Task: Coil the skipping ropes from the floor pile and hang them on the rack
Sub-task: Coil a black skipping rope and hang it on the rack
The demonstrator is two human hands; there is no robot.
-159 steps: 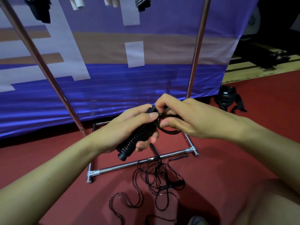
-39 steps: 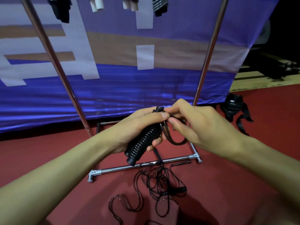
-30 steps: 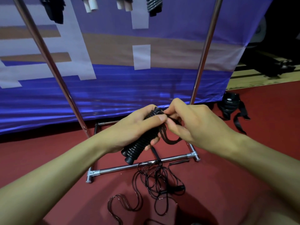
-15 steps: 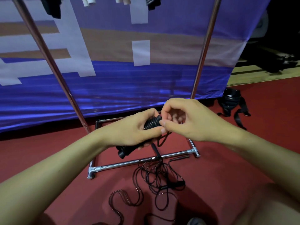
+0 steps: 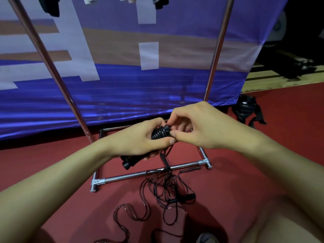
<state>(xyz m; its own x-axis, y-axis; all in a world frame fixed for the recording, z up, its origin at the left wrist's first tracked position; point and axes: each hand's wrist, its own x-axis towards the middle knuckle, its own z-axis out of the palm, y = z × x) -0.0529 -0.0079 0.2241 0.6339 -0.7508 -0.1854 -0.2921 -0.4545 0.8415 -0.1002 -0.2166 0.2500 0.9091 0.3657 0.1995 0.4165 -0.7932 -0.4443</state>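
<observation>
My left hand (image 5: 140, 139) grips the black ribbed handles (image 5: 158, 133) of a skipping rope, with their lower ends sticking out below my palm. My right hand (image 5: 196, 127) pinches the black cord right at the top of the handles. A short length of that cord hangs below my hands. A tangled pile of black skipping rope (image 5: 164, 188) lies on the red floor under them. The chrome rack (image 5: 217, 48) stands in front of me, its base bar (image 5: 150, 173) just beyond the pile. Coiled ropes (image 5: 159, 1) hang at the top edge of the view.
A blue, white and tan banner (image 5: 122, 67) hangs behind the rack. A black strapped object (image 5: 245, 109) lies on the floor at the right by the banner's corner. A loose black stick (image 5: 190, 169) lies by the base bar. My knee fills the lower right corner.
The loop of cord that hung beside the handles has been drawn in tight. My right hand has shifted from holding the loop to pinching at the handle tops. My left hand has kept its grip.
</observation>
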